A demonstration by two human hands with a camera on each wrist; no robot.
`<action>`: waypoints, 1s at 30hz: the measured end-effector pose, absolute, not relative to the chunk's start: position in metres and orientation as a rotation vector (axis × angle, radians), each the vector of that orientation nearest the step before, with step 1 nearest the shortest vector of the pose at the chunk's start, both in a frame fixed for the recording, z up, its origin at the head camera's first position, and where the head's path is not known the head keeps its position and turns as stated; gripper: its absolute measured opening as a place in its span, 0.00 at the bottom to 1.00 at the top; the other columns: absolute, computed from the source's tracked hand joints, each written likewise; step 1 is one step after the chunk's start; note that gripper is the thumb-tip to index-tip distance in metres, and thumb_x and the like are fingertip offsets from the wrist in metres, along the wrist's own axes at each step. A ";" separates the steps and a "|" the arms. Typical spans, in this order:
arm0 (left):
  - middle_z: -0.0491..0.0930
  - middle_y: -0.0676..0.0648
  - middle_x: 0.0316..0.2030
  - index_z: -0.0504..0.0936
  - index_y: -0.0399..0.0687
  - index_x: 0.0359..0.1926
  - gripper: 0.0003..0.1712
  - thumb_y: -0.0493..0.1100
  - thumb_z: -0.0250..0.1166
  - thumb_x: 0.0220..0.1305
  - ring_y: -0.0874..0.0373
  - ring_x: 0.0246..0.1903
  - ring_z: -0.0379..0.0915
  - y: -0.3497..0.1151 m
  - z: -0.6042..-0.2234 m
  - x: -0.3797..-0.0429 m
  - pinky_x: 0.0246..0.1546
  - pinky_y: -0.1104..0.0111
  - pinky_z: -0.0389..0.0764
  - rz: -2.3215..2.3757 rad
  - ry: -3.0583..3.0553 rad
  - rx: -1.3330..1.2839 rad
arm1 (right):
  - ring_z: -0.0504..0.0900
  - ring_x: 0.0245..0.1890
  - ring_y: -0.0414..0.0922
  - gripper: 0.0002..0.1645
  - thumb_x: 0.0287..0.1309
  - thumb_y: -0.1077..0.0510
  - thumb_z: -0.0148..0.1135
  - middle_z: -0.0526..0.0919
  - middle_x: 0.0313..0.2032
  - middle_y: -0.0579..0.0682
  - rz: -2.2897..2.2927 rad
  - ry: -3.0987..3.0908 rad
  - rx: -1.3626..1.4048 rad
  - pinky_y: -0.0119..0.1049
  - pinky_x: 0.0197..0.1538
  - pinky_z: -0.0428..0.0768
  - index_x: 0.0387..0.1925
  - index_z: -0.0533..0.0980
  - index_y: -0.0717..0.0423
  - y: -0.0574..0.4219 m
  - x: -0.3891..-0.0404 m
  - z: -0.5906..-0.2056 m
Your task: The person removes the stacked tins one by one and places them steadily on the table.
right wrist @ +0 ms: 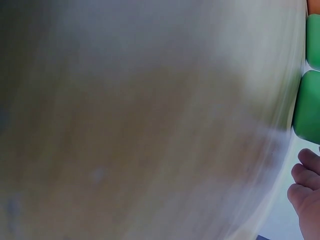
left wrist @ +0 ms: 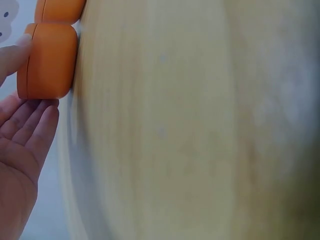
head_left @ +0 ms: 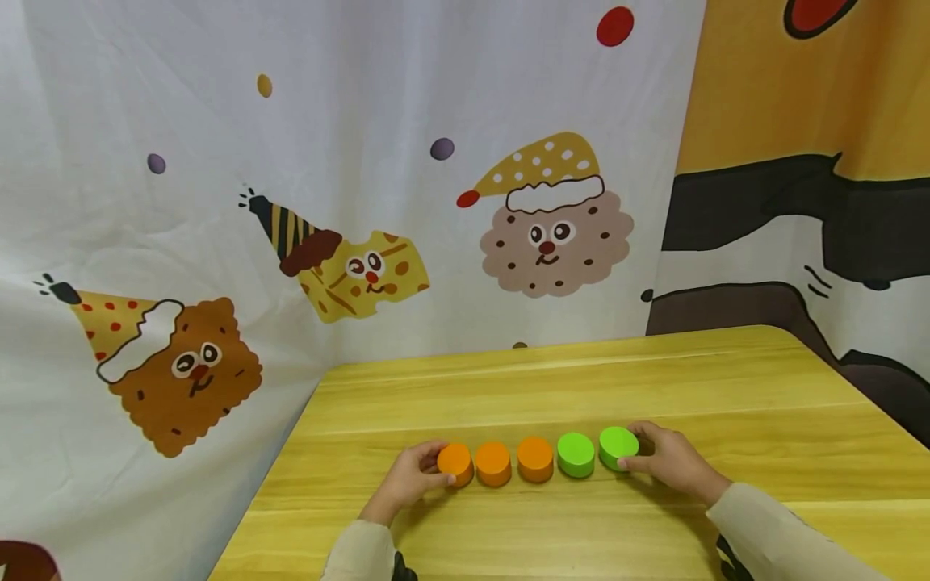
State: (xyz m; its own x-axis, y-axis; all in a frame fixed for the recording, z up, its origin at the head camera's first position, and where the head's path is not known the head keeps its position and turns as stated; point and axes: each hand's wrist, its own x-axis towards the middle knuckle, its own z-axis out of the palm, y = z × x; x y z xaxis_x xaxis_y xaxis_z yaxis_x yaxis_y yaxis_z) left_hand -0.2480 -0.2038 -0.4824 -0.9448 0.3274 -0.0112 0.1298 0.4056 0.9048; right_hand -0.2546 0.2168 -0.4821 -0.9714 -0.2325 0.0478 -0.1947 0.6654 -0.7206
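Five short round cylinders stand in a row on the table: three orange, then two green. My left hand (head_left: 411,479) holds the leftmost orange cylinder (head_left: 455,466), thumb at its near side and fingers round its outer side. In the left wrist view this orange cylinder (left wrist: 50,62) shows a thin seam near one end. My right hand (head_left: 673,461) grips the rightmost green cylinder (head_left: 618,449), thumb in front and fingers behind. Between them are two orange cylinders, one in the middle (head_left: 535,460), and another green cylinder (head_left: 576,455). The right wrist view cuts off much of the right hand (right wrist: 306,187).
The wood-grain table (head_left: 581,532) stretches around the row on every side. Behind it and to its left hangs a white cloth (head_left: 378,97) printed with cartoon biscuits and cheese. A yellow and black print (head_left: 785,105) covers the right side.
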 end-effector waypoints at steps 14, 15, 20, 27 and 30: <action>0.71 0.32 0.56 0.67 0.30 0.60 0.37 0.42 0.70 0.53 0.42 0.53 0.71 -0.203 -0.483 -0.248 0.52 0.60 0.77 1.535 2.490 0.403 | 0.72 0.53 0.62 0.38 0.44 0.44 0.71 0.77 0.49 0.61 -1.201 2.853 -0.364 0.58 0.53 0.71 0.51 0.72 0.64 0.217 -0.253 -0.482; 0.71 0.32 0.56 0.67 0.30 0.60 0.37 0.42 0.70 0.53 0.42 0.53 0.71 -0.203 -0.483 -0.248 0.52 0.59 0.76 1.535 2.492 0.402 | 0.72 0.53 0.62 0.38 0.44 0.44 0.71 0.77 0.49 0.61 -1.202 2.854 -0.363 0.58 0.53 0.71 0.51 0.72 0.64 0.217 -0.253 -0.482; 0.70 0.32 0.56 0.67 0.30 0.61 0.38 0.43 0.70 0.53 0.41 0.53 0.71 -0.205 -0.482 -0.247 0.53 0.58 0.76 1.540 2.487 0.403 | 0.72 0.53 0.63 0.38 0.44 0.45 0.72 0.77 0.50 0.63 -1.197 2.866 -0.375 0.58 0.53 0.72 0.52 0.72 0.66 0.216 -0.254 -0.484; 0.69 0.31 0.57 0.63 0.28 0.63 0.41 0.43 0.70 0.53 0.41 0.54 0.70 -0.207 -0.484 -0.248 0.54 0.57 0.75 1.552 2.470 0.438 | 0.70 0.54 0.66 0.44 0.44 0.43 0.71 0.74 0.52 0.67 -1.168 2.877 -0.373 0.59 0.52 0.73 0.55 0.69 0.68 0.215 -0.253 -0.481; 0.67 0.30 0.59 0.60 0.30 0.66 0.45 0.43 0.71 0.52 0.39 0.56 0.68 -0.209 -0.482 -0.249 0.55 0.55 0.74 1.541 2.474 0.442 | 0.69 0.54 0.68 0.45 0.46 0.42 0.70 0.72 0.53 0.70 -1.144 2.883 -0.375 0.61 0.51 0.73 0.57 0.67 0.69 0.214 -0.251 -0.478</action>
State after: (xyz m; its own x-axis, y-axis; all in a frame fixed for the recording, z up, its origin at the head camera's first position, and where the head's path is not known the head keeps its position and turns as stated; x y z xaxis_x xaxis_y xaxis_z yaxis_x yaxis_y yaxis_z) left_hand -0.2486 -0.2090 -0.4824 -0.9367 0.3500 -0.0064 0.1485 0.4140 0.8981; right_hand -0.2512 0.2143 -0.4777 -0.9710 -0.2278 0.0722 -0.2153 0.7031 -0.6777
